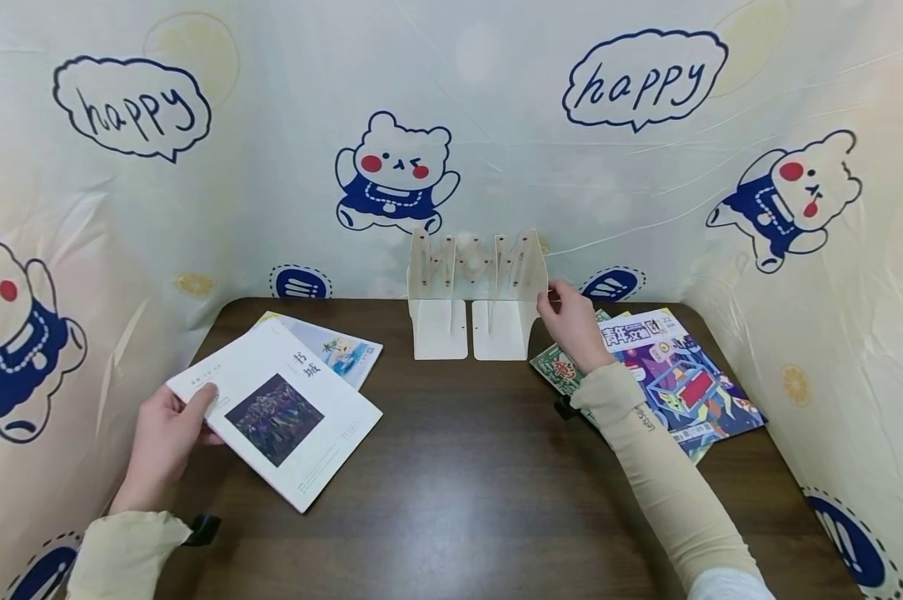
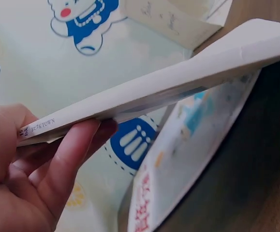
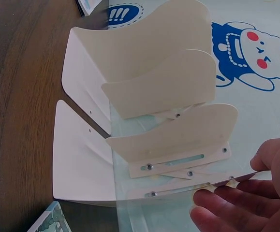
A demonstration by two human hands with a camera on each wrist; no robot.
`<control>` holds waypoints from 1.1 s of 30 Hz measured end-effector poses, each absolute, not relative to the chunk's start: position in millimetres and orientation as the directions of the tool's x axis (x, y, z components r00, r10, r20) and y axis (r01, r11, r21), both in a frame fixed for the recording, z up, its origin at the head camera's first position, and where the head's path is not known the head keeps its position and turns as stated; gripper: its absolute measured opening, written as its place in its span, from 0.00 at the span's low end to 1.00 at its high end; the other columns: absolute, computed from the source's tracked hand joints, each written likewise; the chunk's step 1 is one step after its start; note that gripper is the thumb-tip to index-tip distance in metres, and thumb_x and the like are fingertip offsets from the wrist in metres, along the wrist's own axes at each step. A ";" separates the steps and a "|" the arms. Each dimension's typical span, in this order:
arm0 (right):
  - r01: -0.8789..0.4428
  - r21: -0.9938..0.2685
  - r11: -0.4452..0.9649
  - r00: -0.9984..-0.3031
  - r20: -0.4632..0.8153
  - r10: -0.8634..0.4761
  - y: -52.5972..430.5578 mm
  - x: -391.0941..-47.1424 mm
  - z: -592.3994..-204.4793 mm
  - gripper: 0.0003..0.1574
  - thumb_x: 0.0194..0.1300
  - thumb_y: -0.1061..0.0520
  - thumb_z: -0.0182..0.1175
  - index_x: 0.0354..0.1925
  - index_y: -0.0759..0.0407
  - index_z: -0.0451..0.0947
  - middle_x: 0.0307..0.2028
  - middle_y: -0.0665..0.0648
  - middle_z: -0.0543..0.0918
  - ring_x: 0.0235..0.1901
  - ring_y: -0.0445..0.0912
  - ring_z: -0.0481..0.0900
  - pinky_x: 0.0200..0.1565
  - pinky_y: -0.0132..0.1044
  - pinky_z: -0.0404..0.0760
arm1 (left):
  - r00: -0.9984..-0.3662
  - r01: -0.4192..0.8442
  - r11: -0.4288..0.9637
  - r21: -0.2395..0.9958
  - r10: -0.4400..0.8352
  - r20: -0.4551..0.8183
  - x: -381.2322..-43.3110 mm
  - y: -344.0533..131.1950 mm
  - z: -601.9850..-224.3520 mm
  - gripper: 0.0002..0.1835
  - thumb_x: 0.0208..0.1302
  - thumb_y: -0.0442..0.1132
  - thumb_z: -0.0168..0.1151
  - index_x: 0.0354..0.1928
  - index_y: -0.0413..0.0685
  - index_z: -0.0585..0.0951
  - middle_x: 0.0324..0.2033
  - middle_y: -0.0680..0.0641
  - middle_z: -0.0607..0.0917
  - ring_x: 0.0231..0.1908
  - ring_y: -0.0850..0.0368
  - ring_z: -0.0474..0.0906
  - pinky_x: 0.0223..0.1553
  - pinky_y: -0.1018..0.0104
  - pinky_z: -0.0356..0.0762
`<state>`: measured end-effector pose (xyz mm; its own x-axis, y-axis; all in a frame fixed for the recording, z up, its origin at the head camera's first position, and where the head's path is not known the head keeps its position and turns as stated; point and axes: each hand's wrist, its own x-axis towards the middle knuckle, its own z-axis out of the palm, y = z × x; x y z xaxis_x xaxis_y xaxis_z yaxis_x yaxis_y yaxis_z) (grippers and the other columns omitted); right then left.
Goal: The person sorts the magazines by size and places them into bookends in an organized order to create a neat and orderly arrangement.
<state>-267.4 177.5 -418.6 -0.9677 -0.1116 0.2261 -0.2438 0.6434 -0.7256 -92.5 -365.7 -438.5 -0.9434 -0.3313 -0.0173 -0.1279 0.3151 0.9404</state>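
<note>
A white magazine [image 1: 286, 417] with a dark square picture on its cover is tilted above the left of the table. My left hand [image 1: 168, 437] grips its left corner, thumb on top and fingers underneath. In the left wrist view the printed spine of the magazine [image 2: 144, 94] runs between thumb and fingers. At the back of the table stands a white metal book rack [image 1: 440, 329] with upright dividers. My right hand [image 1: 571, 325] pinches the rack's right side panel; in the right wrist view, the thumb and fingers lie on either side of that panel's edge [image 3: 256, 173].
Another magazine [image 1: 350, 354] with a beach picture lies partly under the white one. Right of the rack, a purple magazine [image 1: 695, 379] overlaps a green one [image 1: 560, 367], beneath my right forearm. A printed curtain [image 1: 496, 167] hangs round the table [image 1: 451, 500].
</note>
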 end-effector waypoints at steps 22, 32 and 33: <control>-0.242 -0.727 0.642 -0.968 0.229 -0.106 177.2 -266.5 -418.0 0.26 0.81 0.48 0.51 0.66 0.64 0.74 0.58 0.67 0.83 0.53 0.59 0.84 0.52 0.55 0.87 | -0.909 0.042 0.564 0.825 -0.320 0.266 -77.5 -300.8 -389.9 0.17 0.73 0.37 0.64 0.59 0.35 0.80 0.24 0.72 0.82 0.17 0.67 0.81 0.17 0.72 0.80; -0.242 -0.732 0.637 -0.968 0.227 -0.107 175.9 -266.9 -419.1 0.26 0.81 0.48 0.51 0.66 0.64 0.74 0.59 0.67 0.82 0.53 0.60 0.84 0.52 0.54 0.87 | -0.878 0.186 0.663 0.725 -0.219 0.426 -69.6 -275.6 -375.8 0.19 0.69 0.33 0.67 0.60 0.37 0.82 0.34 0.37 0.90 0.19 0.72 0.78 0.16 0.76 0.77; -0.241 -0.732 0.637 -0.968 0.226 -0.107 175.7 -267.1 -419.3 0.26 0.81 0.49 0.51 0.66 0.64 0.74 0.59 0.67 0.82 0.53 0.60 0.84 0.52 0.54 0.87 | -0.875 0.201 0.668 0.717 -0.207 0.437 -68.9 -273.0 -374.4 0.19 0.69 0.33 0.67 0.60 0.37 0.83 0.36 0.33 0.89 0.20 0.74 0.78 0.17 0.77 0.77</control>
